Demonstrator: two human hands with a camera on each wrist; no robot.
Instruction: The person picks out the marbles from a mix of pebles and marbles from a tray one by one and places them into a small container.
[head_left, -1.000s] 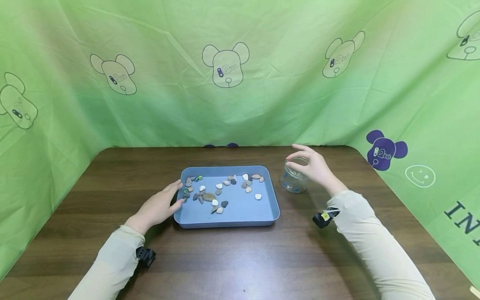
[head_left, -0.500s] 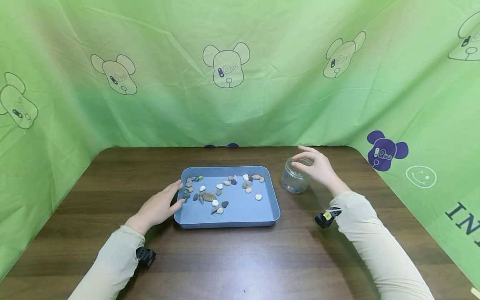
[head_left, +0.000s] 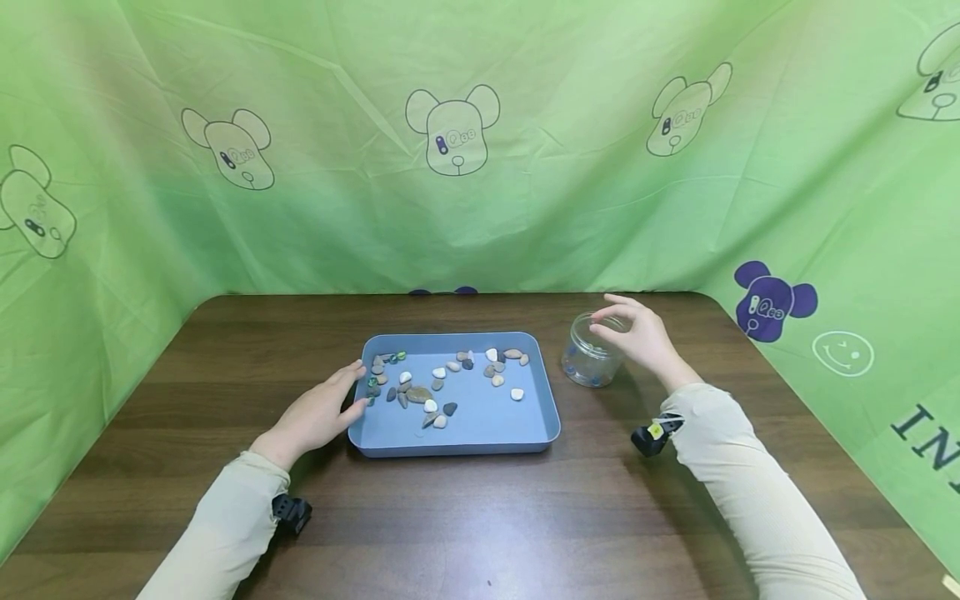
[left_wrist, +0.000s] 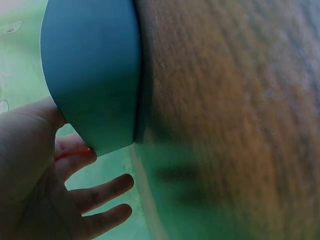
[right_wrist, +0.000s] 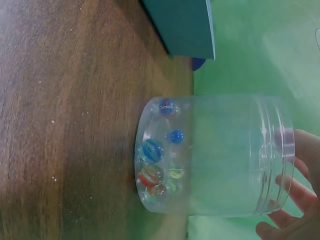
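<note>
My left hand (head_left: 315,417) rests at the left rim of a blue tray (head_left: 480,432), its fingers fairly straight. The left wrist view has the thumb and fingers against the tray's outer wall (left_wrist: 95,75). Pebbles (head_left: 418,394) in white, grey and tan lie in the tray, with a few green glass marbles (head_left: 401,356) near its left side. My right hand (head_left: 641,337) hovers at the mouth of a clear jar (head_left: 588,367), fingers loosely spread, nothing visible between them. Several marbles (right_wrist: 151,151) lie at the jar's bottom in the right wrist view.
Tray and jar stand side by side on a brown wooden table (head_left: 480,525), the jar right of the tray. A green curtain (head_left: 315,208) with bear prints hangs behind the table and at both sides.
My right hand has shifted slightly right, from over the jar's mouth toward its right rim. The left hand, tray and pebbles look unmoved.
</note>
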